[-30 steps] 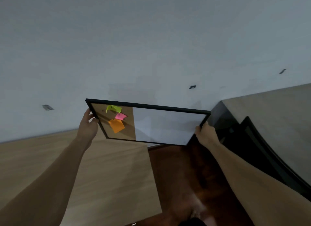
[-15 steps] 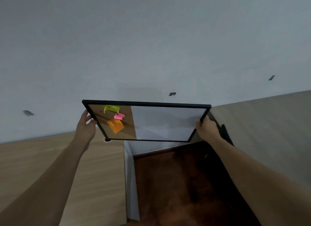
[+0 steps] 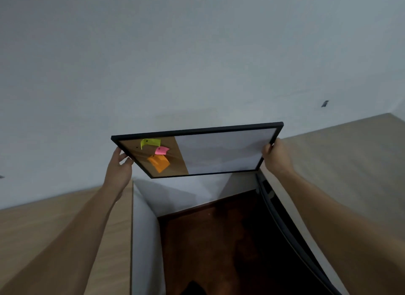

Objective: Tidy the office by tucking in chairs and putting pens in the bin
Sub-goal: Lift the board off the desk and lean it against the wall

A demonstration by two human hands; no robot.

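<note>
I hold a black-framed notice board [image 3: 221, 154] up in front of the pale wall [image 3: 197, 64]. Its left third is cork with yellow, pink and orange sticky notes [image 3: 158, 162]; the rest is white. My left hand [image 3: 118, 168] grips the board's left edge and my right hand [image 3: 276, 156] grips its right edge. The board tilts, its right end higher. No chairs, pens or bin are in view.
A light wooden desk [image 3: 54, 229] lies at the lower left and another wooden desk [image 3: 350, 163] at the right, with a black edge strip [image 3: 282, 224] along it. Between them is a gap down to a dark reddish floor [image 3: 208, 240].
The board has tilted so its right end is now higher than its left. The view has shifted, so the gap between the desks sits more centrally below the board.
</note>
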